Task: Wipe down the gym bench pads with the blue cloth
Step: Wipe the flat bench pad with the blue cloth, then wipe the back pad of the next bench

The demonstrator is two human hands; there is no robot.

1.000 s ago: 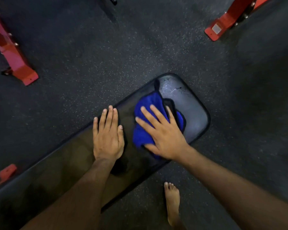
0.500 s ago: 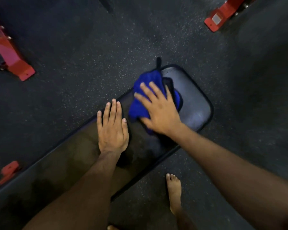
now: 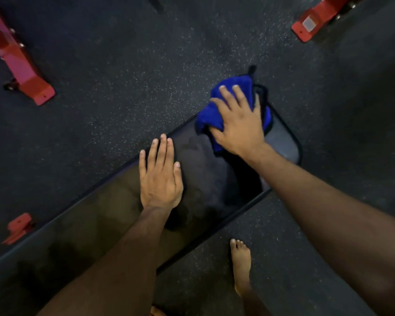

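The blue cloth (image 3: 217,115) is bunched at the far rounded end of the black bench pad (image 3: 205,179), overlapping its edge. It is pressed down by the right hand (image 3: 237,128), whose fingers are spread flat over it. Nearer along the pad, the left hand (image 3: 160,176) is laid palm-down, fingers straight and close together. A bare foot (image 3: 241,263) is planted on the speckled rubber floor (image 3: 123,87) beside the pad. Red frame feet (image 3: 32,85) are seen beyond the pad.

2 hands (image 3: 161,179), 1 cloth (image 3: 217,110), 1 bench pad (image 3: 214,174)
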